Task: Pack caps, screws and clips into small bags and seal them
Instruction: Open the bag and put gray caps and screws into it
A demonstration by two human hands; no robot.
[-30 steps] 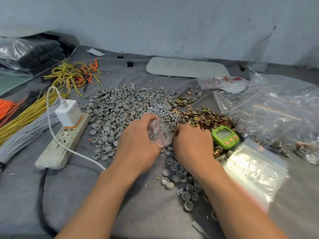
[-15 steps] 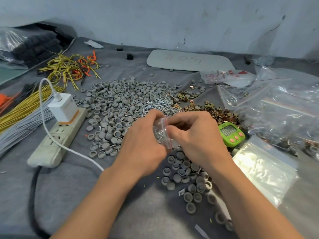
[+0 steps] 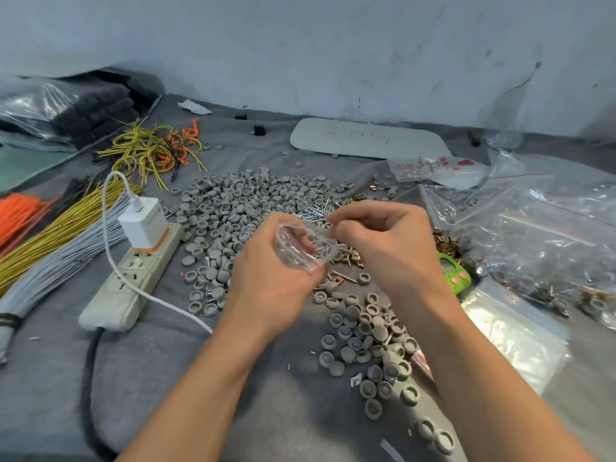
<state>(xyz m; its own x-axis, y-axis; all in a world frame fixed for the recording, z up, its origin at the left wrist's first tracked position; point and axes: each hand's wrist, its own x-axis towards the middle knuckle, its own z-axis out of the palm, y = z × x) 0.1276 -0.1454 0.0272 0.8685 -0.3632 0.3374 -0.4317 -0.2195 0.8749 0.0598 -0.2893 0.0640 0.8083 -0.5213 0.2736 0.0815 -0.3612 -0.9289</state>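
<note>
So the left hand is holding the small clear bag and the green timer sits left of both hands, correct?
No. The head view shows the green timer right of the right hand, partly hidden behind it. The left hand does hold the small clear bag.

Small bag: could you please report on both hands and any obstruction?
Left hand grips small bag, screws inside. Right hand pinches its mouth. Bag unsealed. Nothing blocking.

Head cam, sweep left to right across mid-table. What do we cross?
orange wires → white charger on the power strip → left hand gripping the small bag → right hand → green timer → pile of clear bags
</note>
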